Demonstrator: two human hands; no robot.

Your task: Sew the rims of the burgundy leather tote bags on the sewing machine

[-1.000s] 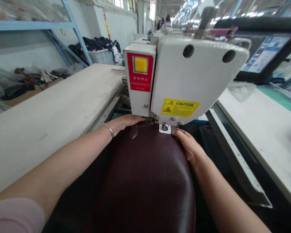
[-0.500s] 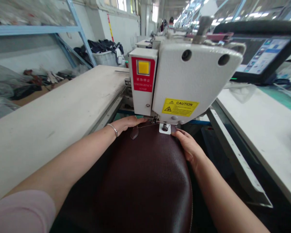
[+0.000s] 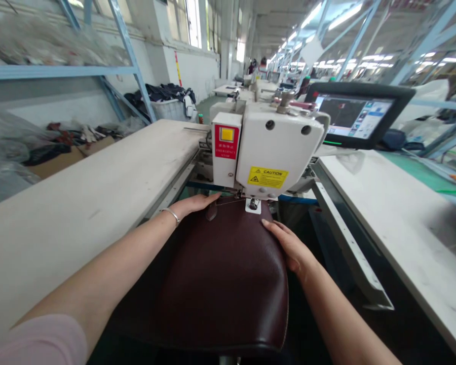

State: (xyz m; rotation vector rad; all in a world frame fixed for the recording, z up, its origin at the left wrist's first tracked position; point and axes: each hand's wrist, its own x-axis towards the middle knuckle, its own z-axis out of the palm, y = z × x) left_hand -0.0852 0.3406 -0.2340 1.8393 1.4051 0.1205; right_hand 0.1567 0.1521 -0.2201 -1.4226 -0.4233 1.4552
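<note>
I judge the step in hand to be steadying the dark leather (image 3: 228,274), which lies between my left grip (image 3: 193,204) and right grip (image 3: 289,246), its far end beneath the sewing machine (image 3: 281,147). My right thumb rests on its edge; my left fingers reach past the small tab (image 3: 212,212). I can't tell whether either grip is pinching. Next calls for fingers clear of the white plate (image 3: 253,210). Compared with half a second ago, my right grip sits farther from that plate, and the leather's near edge shows.
</note>
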